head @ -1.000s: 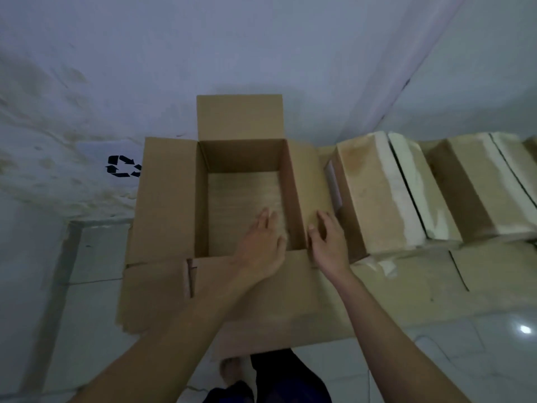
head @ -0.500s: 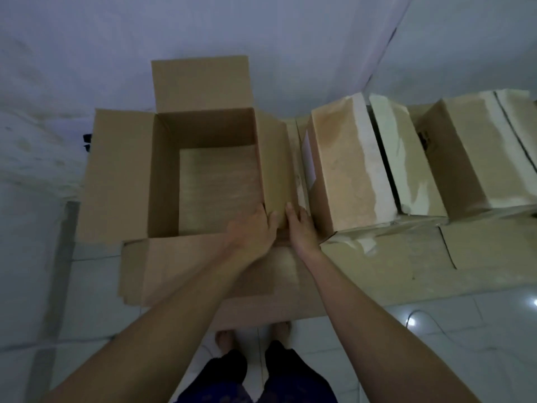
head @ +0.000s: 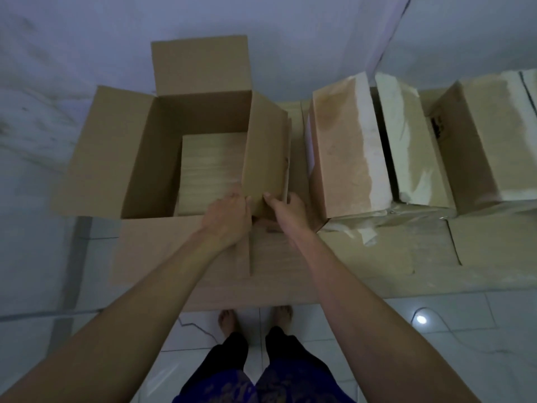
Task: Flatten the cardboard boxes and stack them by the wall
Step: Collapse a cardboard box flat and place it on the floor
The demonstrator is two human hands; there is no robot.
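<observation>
Both hands grip the open cardboard box (head: 203, 146) at its near right corner: left hand (head: 229, 219) at seven o'clock of it, right hand (head: 286, 210) at five.

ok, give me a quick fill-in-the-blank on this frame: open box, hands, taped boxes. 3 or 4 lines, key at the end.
1. Both hands grip the open cardboard box at its near ____ corner.
2. The left hand and right hand hold the same ____ of that box.
3. The taped boxes stand to the ____ of it.
4. Its top flaps are ____.

Missing words: right; wall; right; open
</observation>
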